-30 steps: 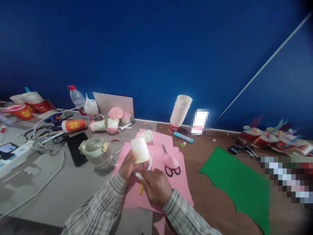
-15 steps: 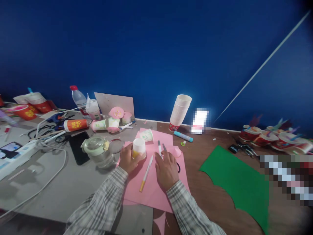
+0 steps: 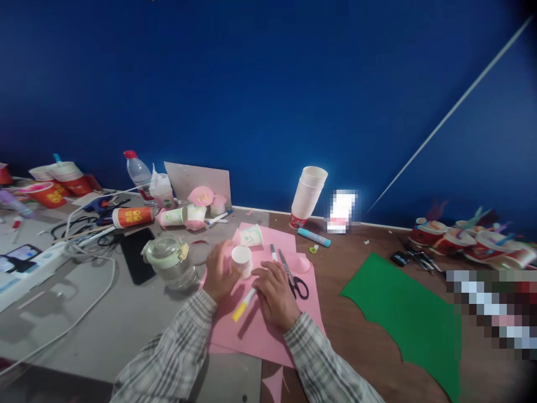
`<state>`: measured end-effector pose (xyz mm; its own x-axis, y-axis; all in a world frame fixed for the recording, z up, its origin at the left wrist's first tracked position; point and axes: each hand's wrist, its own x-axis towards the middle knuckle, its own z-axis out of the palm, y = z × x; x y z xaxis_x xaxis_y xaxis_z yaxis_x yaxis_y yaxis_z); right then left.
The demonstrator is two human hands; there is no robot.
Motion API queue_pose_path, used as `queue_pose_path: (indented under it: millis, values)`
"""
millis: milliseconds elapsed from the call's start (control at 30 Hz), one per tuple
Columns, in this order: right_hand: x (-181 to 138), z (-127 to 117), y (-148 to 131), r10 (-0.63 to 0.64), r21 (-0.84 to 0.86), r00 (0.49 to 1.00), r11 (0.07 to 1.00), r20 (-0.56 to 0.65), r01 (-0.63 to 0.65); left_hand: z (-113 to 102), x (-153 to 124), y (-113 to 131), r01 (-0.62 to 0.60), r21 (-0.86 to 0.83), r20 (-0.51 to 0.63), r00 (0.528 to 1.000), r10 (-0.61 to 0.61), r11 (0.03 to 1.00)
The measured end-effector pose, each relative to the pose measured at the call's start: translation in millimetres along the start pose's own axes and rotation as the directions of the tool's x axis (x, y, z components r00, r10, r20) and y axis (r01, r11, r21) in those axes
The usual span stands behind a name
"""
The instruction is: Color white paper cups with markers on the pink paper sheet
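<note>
A small white paper cup (image 3: 241, 256) is over the pink paper (image 3: 272, 344). My left hand (image 3: 220, 275) closes on the cup's left side, its fingers partly blurred. In my right hand (image 3: 274, 294) is a white marker with a yellow end (image 3: 243, 308), which points down and left toward me and casts a shadow on the paper. The right fingertips are close to the cup. Black-handled scissors (image 3: 298, 286) lie just right of this hand, beside a grey-and-white marker (image 3: 273, 252). Behind the first cup, a green-patterned cup (image 3: 251, 235) lies on its side.
A lidded glass jar (image 3: 170, 268) and a black phone (image 3: 137, 257) are at left, near cables. A leaning stack of cups (image 3: 309, 193) and a blue tube (image 3: 314, 237) stand behind. Green paper (image 3: 406, 319) lies at right, with decorated cups (image 3: 455, 240) beyond.
My right hand has moved left off the scissors and picked up the yellow-ended marker from the paper. The cup in my left hand has shifted slightly and turned.
</note>
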<state>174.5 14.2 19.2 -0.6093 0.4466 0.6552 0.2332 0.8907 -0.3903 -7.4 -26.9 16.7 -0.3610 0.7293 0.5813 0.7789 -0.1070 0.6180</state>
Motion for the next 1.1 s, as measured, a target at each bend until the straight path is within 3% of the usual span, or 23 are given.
queue_pose_path:
  millis: [67, 100, 167, 267, 333, 367, 467, 567, 700, 833, 933, 1100]
  values:
    - [0.2, -5.8, -2.5, 0.075, 0.079, 0.992, 0.995, -0.105, -0.067, -10.2, 1.2, 8.6, -0.015, -0.251, -0.058, 0.998, 0.001, 0.968]
    - [-0.6, -7.3, -4.2, 0.138, 0.122, 0.983, 0.985, -0.120, -0.123, -14.0, 1.4, 12.8, -0.001, -0.387, -0.033, 0.999, -0.013, 0.922]
    - [-2.5, -7.3, -8.8, 0.275, 0.239, 0.960, 0.937, -0.049, -0.256, -17.2, 0.3, 19.6, 0.138, -0.631, 0.169, 0.985, -0.039, 0.763]
    - [-2.8, -2.6, -18.2, 0.388, 0.486, 0.903, 0.762, 0.185, -0.427, -11.7, -4.1, 24.0, 0.452, -0.740, 0.520, 0.854, -0.002, 0.499]
    - [-1.0, 0.9, -23.7, 0.440, 0.591, 0.858, 0.629, 0.264, -0.504, -6.7, -6.5, 24.2, 0.571, -0.738, 0.614, 0.789, 0.007, 0.360]
    - [0.0, 2.3, -25.6, 0.473, 0.623, 0.833, 0.569, 0.288, -0.537, -5.3, -6.9, 24.0, 0.594, -0.744, 0.625, 0.781, 0.001, 0.306]
    - [1.7, 4.4, -28.1, 0.543, 0.664, 0.742, 0.390, 0.394, -0.638, -7.3, -4.4, 22.9, 0.577, -0.793, 0.581, 0.813, -0.043, 0.196]
    - [0.9, 4.4, -29.3, 0.508, 0.679, 0.675, 0.218, 0.534, -0.701, -12.5, 0.2, 21.0, 0.562, -0.818, 0.556, 0.827, -0.076, 0.124]
    - [-0.1, 5.1, -31.8, 0.413, 0.698, 0.662, 0.085, 0.625, -0.711, -13.3, 2.0, 19.6, 0.573, -0.815, 0.567, 0.819, -0.089, 0.086]
    - [0.1, 8.0, -31.1, 0.370, 0.691, 0.630, -0.046, 0.683, -0.722, -9.5, -0.1, 23.3, 0.577, -0.815, 0.561, 0.806, -0.189, 0.043]
    - [-0.1, 9.9, -30.6, 0.336, 0.701, 0.633, -0.133, 0.697, -0.701, -6.8, -0.7, 24.8, 0.581, -0.813, 0.553, 0.793, -0.255, 0.041]
    - [-5.9, 9.8, -39.1, 0.233, 0.660, 0.619, -0.209, 0.751, -0.722, -11.1, 9.5, 11.4, 0.517, -0.855, 0.503, 0.808, -0.308, -0.039]
